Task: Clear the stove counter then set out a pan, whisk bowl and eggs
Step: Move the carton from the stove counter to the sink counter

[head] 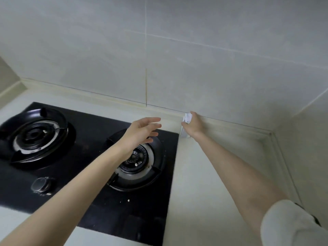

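Note:
A black two-burner gas stove [92, 174] is set into the pale counter [204, 183]. My right hand [194, 124] grips a small white object [185, 125] at the back of the counter, close to the wall just right of the stove; what the object is I cannot tell. My left hand [144, 130] hovers over the right burner [137, 159] with fingers straight and spread, holding nothing. No pan, bowl or eggs are in view.
The left burner [35, 135] and a round control knob [41, 184] sit on the stove's left side. Grey tiled walls [177, 59] close in behind and on the right, meeting at a corner [270, 134]. White crumbs lie on the stove near its front.

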A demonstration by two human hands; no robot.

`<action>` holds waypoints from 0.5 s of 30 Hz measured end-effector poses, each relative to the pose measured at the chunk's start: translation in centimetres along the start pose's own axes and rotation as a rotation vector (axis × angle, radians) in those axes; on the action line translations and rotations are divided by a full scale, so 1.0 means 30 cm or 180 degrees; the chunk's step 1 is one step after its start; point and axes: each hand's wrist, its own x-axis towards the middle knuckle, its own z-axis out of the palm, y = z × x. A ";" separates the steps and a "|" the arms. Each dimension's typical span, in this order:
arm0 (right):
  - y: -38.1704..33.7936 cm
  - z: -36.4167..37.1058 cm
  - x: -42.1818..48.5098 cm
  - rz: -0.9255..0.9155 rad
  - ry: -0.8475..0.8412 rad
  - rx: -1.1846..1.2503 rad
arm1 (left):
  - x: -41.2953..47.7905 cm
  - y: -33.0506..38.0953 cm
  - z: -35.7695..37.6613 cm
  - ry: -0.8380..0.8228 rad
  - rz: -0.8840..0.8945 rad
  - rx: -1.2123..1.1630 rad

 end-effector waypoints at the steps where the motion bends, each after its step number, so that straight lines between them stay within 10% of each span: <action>1: 0.009 0.005 0.013 -0.0006 0.0064 -0.0044 | 0.001 -0.008 0.007 0.0050 -0.0007 -0.0022; 15: 0.012 -0.093 -0.120 -0.1150 0.0539 -0.0251 | -0.096 -0.045 0.019 0.0513 0.0019 -0.0204</action>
